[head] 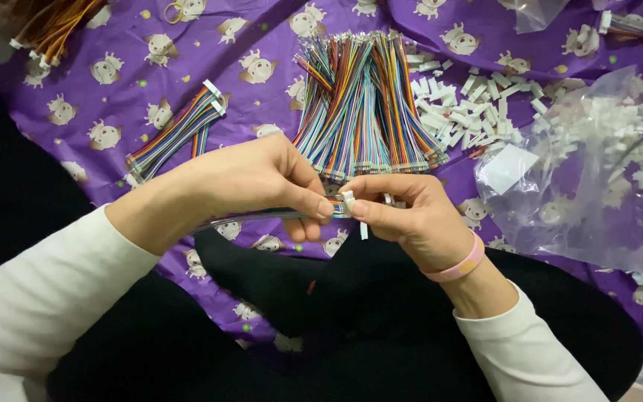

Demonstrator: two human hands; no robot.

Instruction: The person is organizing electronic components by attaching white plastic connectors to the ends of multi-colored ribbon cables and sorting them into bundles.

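A thin bundle of coloured wires (277, 214) is pinched by the left hand (251, 182). A small white connector (349, 201) is pinched at its end by the right hand (411, 216).

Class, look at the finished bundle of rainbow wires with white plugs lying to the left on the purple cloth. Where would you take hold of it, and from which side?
Grip the bundle of rainbow-coloured wires with white plastic plugs around its middle, probably from above, fingers across its width. It lies flat and slanted on the purple patterned cloth, with plugs at both ends, so the bare midsection looks the surest hold.
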